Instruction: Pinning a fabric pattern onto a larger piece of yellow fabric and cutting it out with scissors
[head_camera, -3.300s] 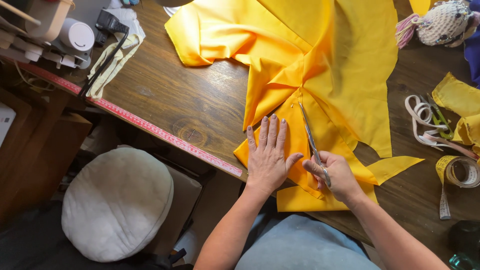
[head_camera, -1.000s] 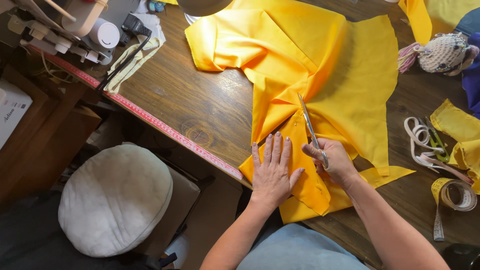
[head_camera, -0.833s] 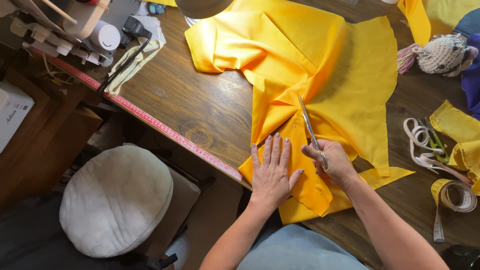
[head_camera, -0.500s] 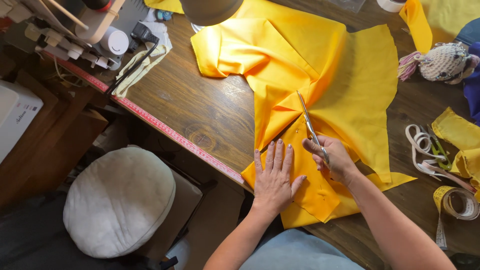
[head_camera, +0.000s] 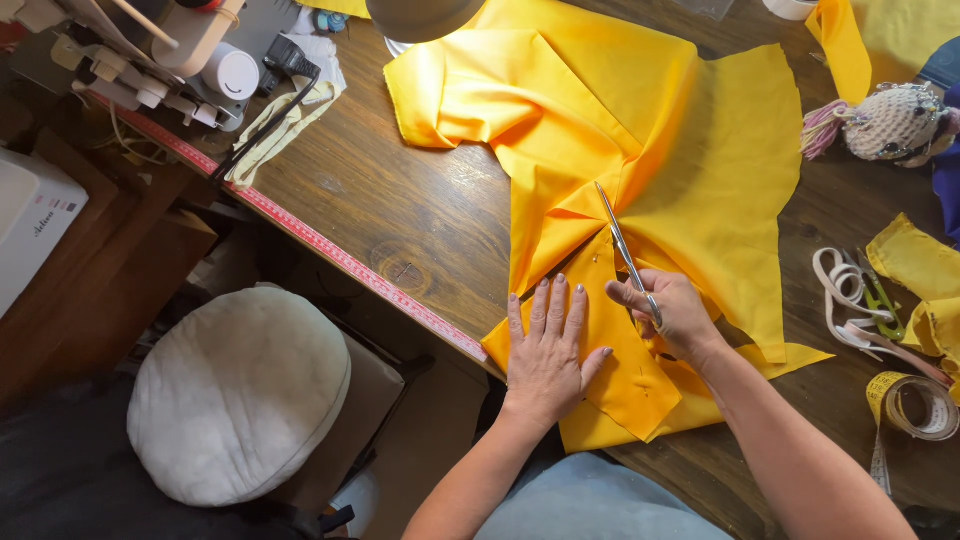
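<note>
Wooden desk (head_camera: 420, 215) w/ a red measuring strip (head_camera: 330, 250) along its near edge. Biggest thing on it: yellow fabric (head_camera: 640, 130), spread from the far side to the front edge, folded over itself near the middle; the near part hangs slightly over the edge. A folded panel of it lies under the left hand (head_camera: 548, 350), flat, fingers spread, palm down; prob. pinning the cloth so it doesn't shift. Left grip: open, pressing, not clutching anything.

Below the desk on the left, a round white cushion (head_camera: 235, 390) on a stool.

Right hand (head_camera: 668, 310) just beside the left, closed round the handles of scissors (head_camera: 625, 245). Blades point away from the person, lying on the fabric fold; they look shut or nearly so, can't tell for sure.

Far right: crocheted toy (head_camera: 895, 120), yellow fabric scraps (head_camera: 915, 265), white strap loops (head_camera: 840, 295), small green snips (head_camera: 882, 305), rolled tape measure (head_camera: 915, 405). Far left: sewing machine (head_camera: 190, 40) w/ white thread spool (head_camera: 230, 72).

Containers: none clearly in view.
</note>
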